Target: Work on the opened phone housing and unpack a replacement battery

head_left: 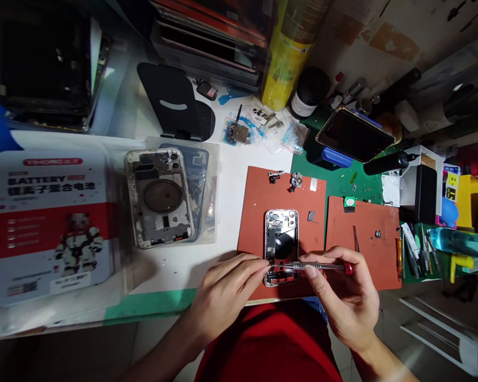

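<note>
Two hands (227, 289) (348, 302), screwdriver (298, 266), phone (282, 236) near mat (255, 212) edge

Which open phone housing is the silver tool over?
The phone housing on the left reddish mat, beneath the silver tool in the right hand; the other housing lies on clear plastic.

Left of and beyond the fingers (245, 265), the surface (231, 201) is white, with a green strip (151, 306) along its near edge; beyond them to the right it turns green. Farther back on the right is a dingy, pale backdrop (430, 32), perhaps a wall, with brownish patches and dark marks. Pale floor tiles (155, 339) with thin seams show below the surface. Low to the right of the fingers is an unclear white frame (434, 323). Light falls brightest around the fingers; the outer corners are dim.
</note>
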The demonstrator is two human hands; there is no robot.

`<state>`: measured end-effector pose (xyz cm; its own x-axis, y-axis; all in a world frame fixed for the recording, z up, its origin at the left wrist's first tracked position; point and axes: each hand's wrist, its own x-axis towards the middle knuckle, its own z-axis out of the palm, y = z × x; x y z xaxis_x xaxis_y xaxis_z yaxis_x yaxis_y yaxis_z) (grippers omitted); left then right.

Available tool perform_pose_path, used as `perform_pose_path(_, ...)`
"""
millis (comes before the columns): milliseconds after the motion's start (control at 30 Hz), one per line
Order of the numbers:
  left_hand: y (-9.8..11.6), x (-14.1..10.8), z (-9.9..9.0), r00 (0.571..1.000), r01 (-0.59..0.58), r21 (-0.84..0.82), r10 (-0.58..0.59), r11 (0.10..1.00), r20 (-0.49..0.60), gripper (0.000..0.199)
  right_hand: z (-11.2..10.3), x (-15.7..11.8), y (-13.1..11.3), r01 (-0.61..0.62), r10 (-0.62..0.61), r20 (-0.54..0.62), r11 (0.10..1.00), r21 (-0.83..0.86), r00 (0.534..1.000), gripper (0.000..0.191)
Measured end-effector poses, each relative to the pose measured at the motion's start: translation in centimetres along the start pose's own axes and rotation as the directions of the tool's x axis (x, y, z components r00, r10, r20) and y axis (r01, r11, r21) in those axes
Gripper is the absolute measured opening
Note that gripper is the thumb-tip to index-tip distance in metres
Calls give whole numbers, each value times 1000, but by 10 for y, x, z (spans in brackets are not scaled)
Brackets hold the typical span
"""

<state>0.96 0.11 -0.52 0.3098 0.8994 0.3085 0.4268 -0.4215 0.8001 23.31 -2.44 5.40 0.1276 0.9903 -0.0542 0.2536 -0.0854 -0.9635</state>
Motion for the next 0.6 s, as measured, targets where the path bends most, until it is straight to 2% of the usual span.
perform_pose_path(267, 1, 4, -1, 999, 4, -40, -2, 999, 40, 13, -4, 4, -5, 36, -33, 65, 998, -57, 997, 41)
perform_pose_path(367, 2, 2, 0, 999, 18, -18, -17, 1000, 44, 13, -8, 7, -9, 86, -77, 89, 992, -95, 993, 44)
perform_pose_path(467, 3, -1, 1, 1000, -19, 51, 18, 999, 12, 22, -13, 14, -12, 236, -232, 46, 948, -212, 972, 55)
perform_pose_path(533, 4, -2, 2, 992, -124, 131, 123, 984, 10, 24, -14, 23, -14, 354, -366, 28, 875, -331, 930, 64)
perform_pose_path(600, 4, -2, 2, 971, -241, 204, 235, 949, 53, 24, -13, 34, -16, 431, -443, 78, 795, -427, 893, 66)
